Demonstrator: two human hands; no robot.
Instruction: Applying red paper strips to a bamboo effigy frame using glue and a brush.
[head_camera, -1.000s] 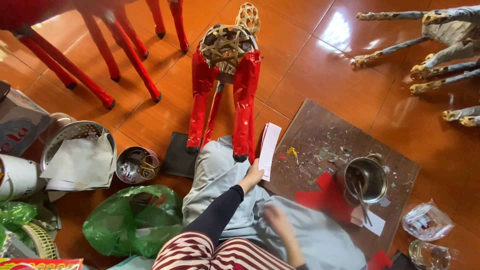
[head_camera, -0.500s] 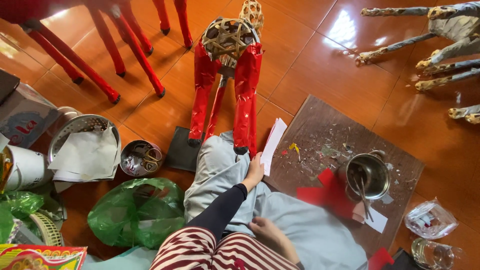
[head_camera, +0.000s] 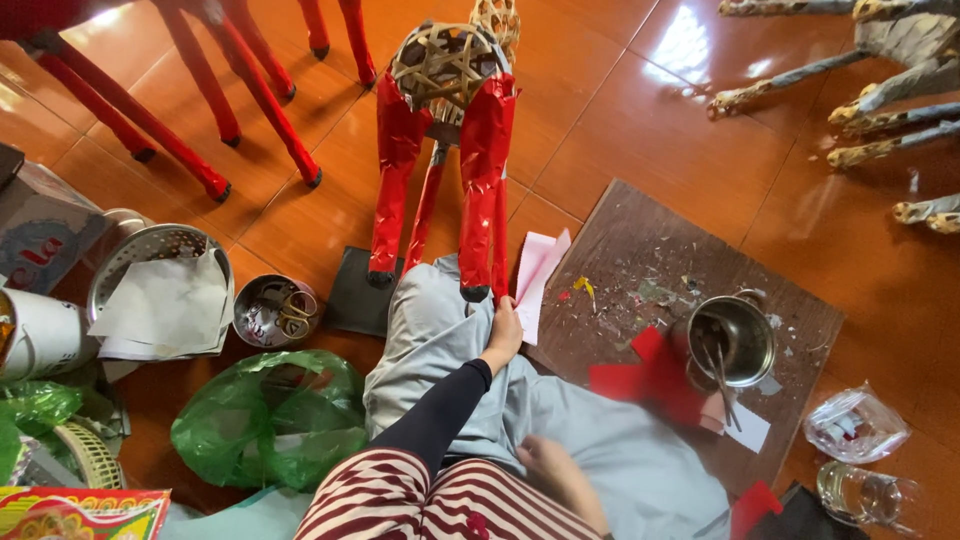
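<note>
- Pale pink paper sheets (head_camera: 538, 280): a thin stack held on edge at its lower corner by the left hand (head_camera: 503, 335), fingers pinched together on it; the stack stands over the near edge of the brown wooden board (head_camera: 700, 250).
- Long axis of the stack: runs up and slightly rightward from the grip, away from the person's grey-trousered knee (head_camera: 430, 310).
- Red-wrapped bamboo frame figure (head_camera: 450, 130): its right leg ends just left of the pinching hand, close beside the paper but seemingly apart from it.
- Right hand (head_camera: 555, 470): rests low on the lap, well apart from the paper; whether its fingers are curled or spread cannot be told.
- Nearer hand: the left, already on the stack.
- Metal pot (head_camera: 735, 340) and red paper scraps (head_camera: 650, 380): on the board, to the right of the grip.
</note>
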